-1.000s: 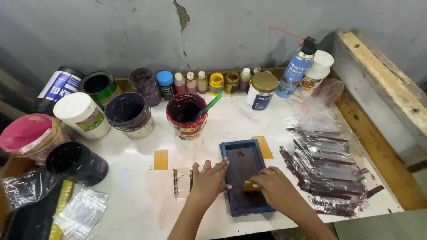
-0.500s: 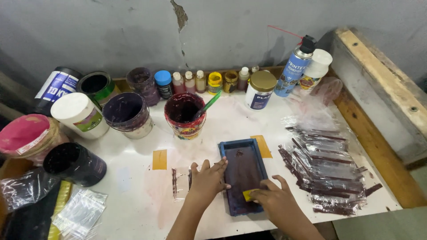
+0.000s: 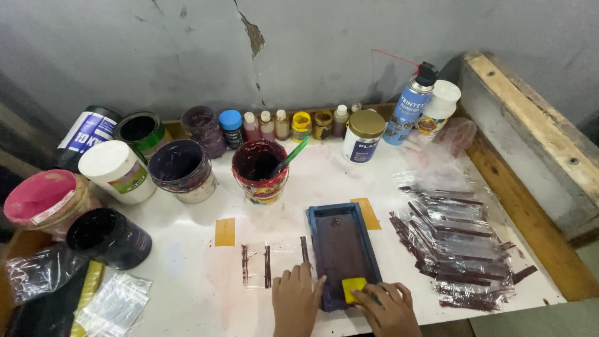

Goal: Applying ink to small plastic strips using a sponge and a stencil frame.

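Note:
A small blue-framed printing screen (image 3: 342,249) lies flat on the white table (image 3: 187,293), its mesh stained dark maroon. My right hand (image 3: 388,308) grips a small yellow squeegee block (image 3: 352,288) at the near end of the screen. My left hand (image 3: 296,299) rests flat beside the screen's left edge, fingers touching the frame. Under and left of the screen lies a clear plastic pouch (image 3: 265,265) with dark printed stripes.
A heap of printed clear pouches (image 3: 455,249) lies to the right. An open ink tub with a green stick (image 3: 260,170) stands behind the screen, among several tubs, small bottles and a spray can (image 3: 409,106). Blank pouches (image 3: 112,302) lie at the left. A wooden ledge (image 3: 530,131) borders the right.
My right hand has dragged the yellow squeegee toward me to the near end of the screen. Both hands now sit lower in view. The left hand stays beside the frame.

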